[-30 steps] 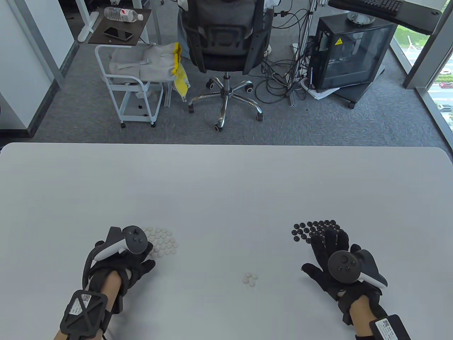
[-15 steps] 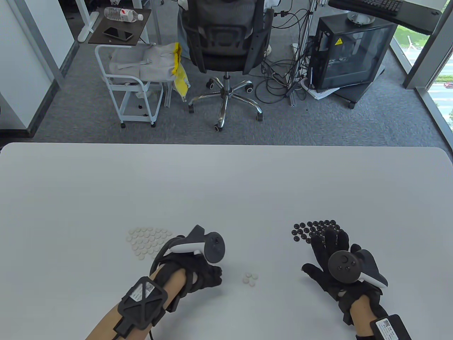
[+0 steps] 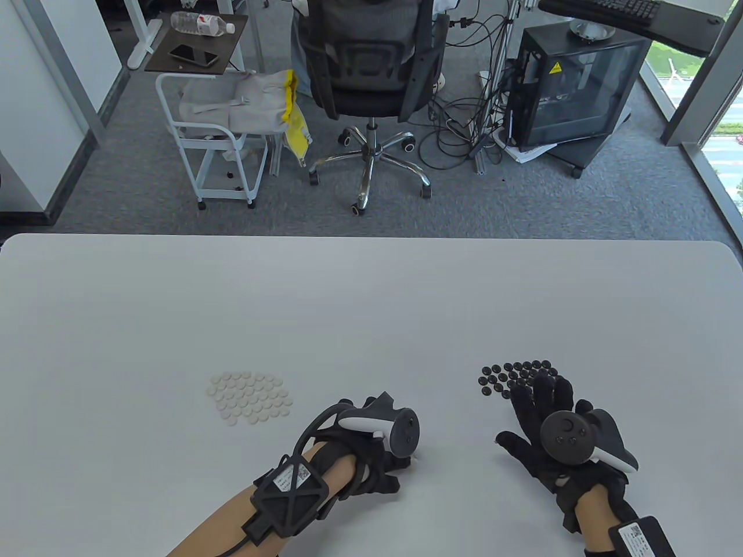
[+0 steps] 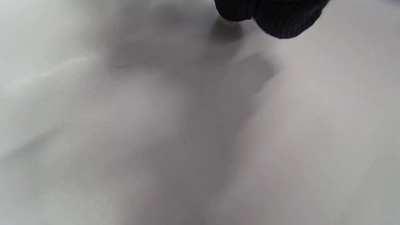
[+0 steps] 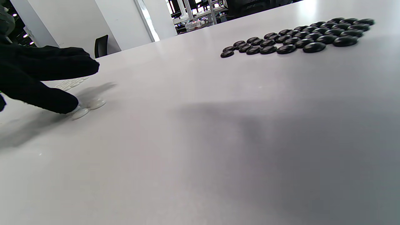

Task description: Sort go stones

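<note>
Left hand [image 3: 371, 458] covers loose white stones [image 5: 89, 107]; chair [image 3: 368, 64] behind table [image 3: 371, 301].

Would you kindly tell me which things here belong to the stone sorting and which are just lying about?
Job:
white stone pile
black stone pile
stray white stones under the left hand

Lying about:
office chair
water bottle
phone

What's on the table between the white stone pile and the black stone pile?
The left hand, over a few stray white stones; otherwise bare table, seen in the table view.
</note>
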